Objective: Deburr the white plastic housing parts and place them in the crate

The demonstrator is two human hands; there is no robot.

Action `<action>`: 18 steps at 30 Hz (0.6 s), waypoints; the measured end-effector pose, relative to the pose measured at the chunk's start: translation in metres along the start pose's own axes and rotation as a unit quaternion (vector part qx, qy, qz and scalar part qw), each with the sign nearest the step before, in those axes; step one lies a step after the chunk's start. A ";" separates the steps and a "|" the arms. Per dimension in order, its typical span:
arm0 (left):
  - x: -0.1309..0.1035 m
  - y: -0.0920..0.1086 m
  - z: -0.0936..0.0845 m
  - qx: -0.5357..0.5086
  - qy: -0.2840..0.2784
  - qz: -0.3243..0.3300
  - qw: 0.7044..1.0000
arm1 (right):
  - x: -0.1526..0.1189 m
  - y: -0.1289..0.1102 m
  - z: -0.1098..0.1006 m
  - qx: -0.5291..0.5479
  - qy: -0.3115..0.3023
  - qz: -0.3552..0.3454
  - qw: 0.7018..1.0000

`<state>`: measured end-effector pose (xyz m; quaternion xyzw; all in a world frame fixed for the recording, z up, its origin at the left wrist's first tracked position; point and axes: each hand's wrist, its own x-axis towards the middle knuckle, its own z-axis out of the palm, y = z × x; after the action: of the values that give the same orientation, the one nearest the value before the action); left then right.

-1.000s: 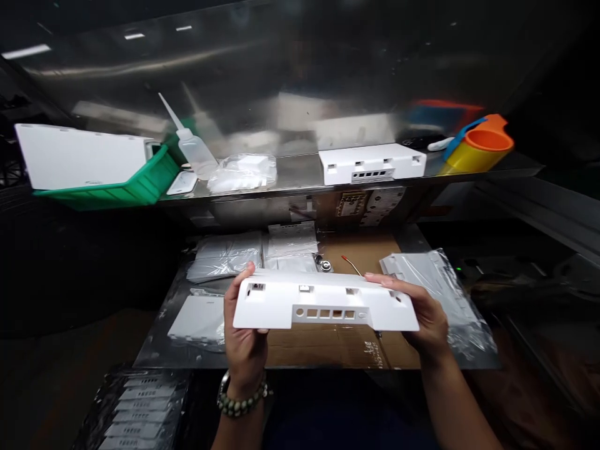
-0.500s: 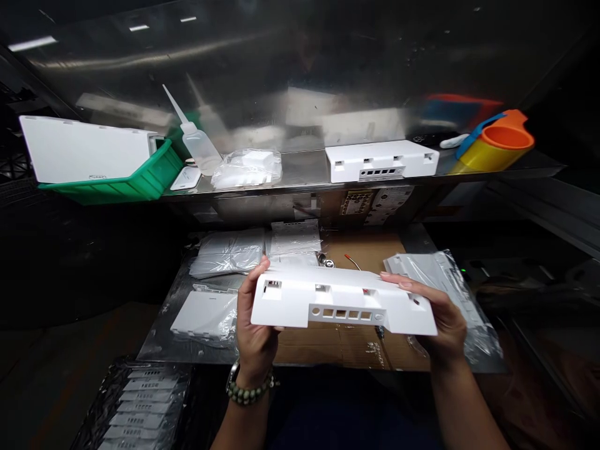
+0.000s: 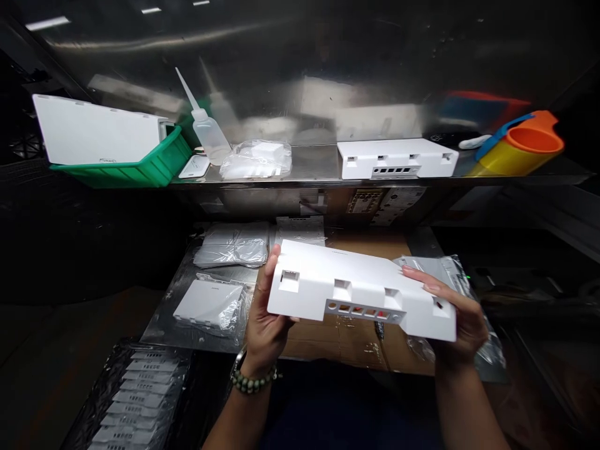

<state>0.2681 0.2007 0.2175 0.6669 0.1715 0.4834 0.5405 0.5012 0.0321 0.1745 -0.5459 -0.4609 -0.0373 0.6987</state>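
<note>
A white plastic housing (image 3: pixel 365 281) with a row of port openings is held up above the bench, its ported edge facing me. My left hand (image 3: pixel 267 319) grips its left end, fingers behind and thumb beneath; a bead bracelet circles that wrist. Around the right end wraps my right hand (image 3: pixel 457 319), with fingers over the top surface. Below the housing lies a brown cardboard sheet (image 3: pixel 309 340). A similar white housing (image 3: pixel 398 156) rests on the metal shelf.
On the shelf (image 3: pixel 309 169) are a green bin (image 3: pixel 126 174), a squeeze bottle (image 3: pixel 210 134), bagged parts (image 3: pixel 257 159) and an orange-yellow cup (image 3: pixel 520 150). Plastic-wrapped parts (image 3: pixel 234 244) lie on the bench. A black-lined container at lower left holds several white housings (image 3: pixel 135 409).
Both hands have tipped the housing so more of its top surface shows, and its right end sits lower than its left. The held housing appears farther right, and the view has shifted slightly.
</note>
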 end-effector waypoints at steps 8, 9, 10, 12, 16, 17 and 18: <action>0.000 0.006 0.001 -0.005 0.005 -0.012 1.000 | 0.004 -0.002 0.003 0.025 0.001 0.006 1.000; 0.000 0.006 0.001 -0.005 0.007 -0.014 1.000 | 0.004 -0.002 0.003 0.025 0.000 0.007 1.000; 0.000 0.006 0.001 -0.005 0.009 -0.016 1.000 | 0.004 -0.003 0.003 0.023 0.000 0.008 1.000; -0.001 0.005 0.000 -0.005 0.009 -0.019 1.000 | 0.004 -0.003 0.003 0.018 -0.003 0.011 1.000; -0.001 0.004 -0.001 -0.004 -0.003 -0.012 1.000 | 0.003 -0.003 0.002 0.016 -0.008 0.008 1.000; -0.001 0.003 -0.002 -0.003 -0.005 -0.012 1.000 | 0.003 -0.003 0.001 0.018 -0.010 0.007 1.000; -0.001 0.003 -0.002 -0.003 -0.006 -0.015 1.000 | 0.002 -0.003 0.001 0.021 -0.014 0.008 1.000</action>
<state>0.2653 0.1995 0.2194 0.6656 0.1774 0.4715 0.5506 0.5007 0.0325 0.1782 -0.5352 -0.4672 -0.0142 0.7036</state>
